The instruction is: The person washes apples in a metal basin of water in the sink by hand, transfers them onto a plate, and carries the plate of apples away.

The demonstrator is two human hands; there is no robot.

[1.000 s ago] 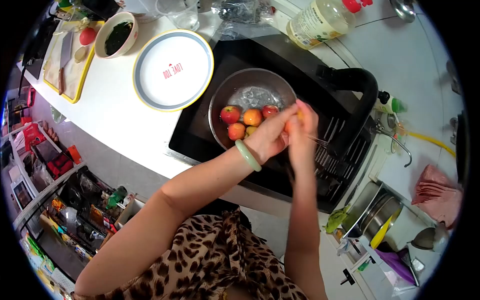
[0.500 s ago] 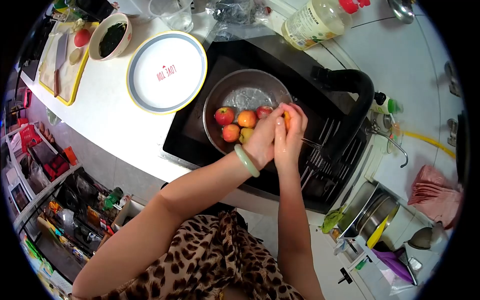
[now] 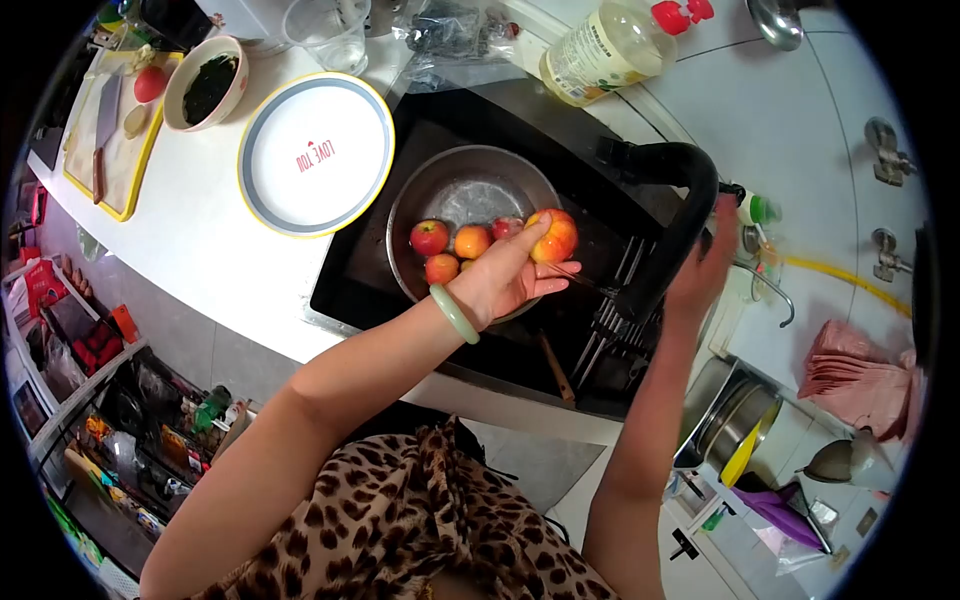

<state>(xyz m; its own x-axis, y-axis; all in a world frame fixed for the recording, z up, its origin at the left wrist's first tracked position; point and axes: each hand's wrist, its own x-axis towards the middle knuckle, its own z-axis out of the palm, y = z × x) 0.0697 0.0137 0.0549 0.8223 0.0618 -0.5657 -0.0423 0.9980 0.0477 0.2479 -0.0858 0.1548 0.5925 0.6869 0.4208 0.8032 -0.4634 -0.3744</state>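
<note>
My left hand [image 3: 500,283] is gripping an apple [image 3: 554,237] at the pot [image 3: 470,193]'s edge, thumb pressing its side, probably to stop it slipping. My right hand [image 3: 697,275] is reaching beside the tap [image 3: 692,180]; whether its fingers are gripping, I cannot tell. The pot is holding more apples [image 3: 430,237]; a bowl [image 3: 234,100], dark greens [image 3: 208,88].

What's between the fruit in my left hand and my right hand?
The black faucet crosses between the fruit and your right hand, above the dark sink, as the head view shows.
</note>
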